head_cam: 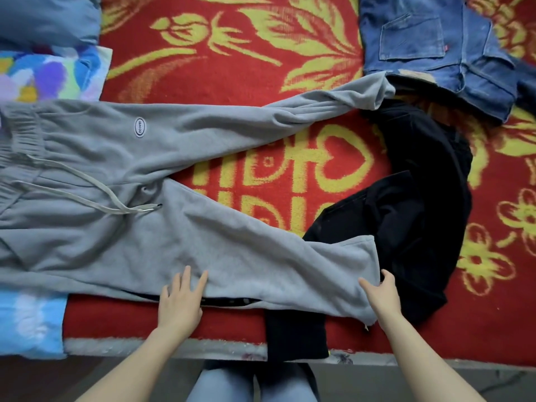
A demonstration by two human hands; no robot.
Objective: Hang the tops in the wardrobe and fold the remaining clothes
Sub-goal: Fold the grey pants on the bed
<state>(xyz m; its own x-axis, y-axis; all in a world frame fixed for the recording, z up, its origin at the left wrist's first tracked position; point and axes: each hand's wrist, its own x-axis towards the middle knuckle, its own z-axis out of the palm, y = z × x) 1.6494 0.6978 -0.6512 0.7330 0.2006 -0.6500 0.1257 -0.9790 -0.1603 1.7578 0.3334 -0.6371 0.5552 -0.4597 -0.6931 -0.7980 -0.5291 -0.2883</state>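
A red blanket with large yellow flowers, leaves and a heart motif covers a wide flat surface that fills most of the view. A pastel multicoloured cloth lies at the far left, a light blue cloth at the near left. A pale edge strip borders the near side, above a dark grey floor. The light is soft and even.
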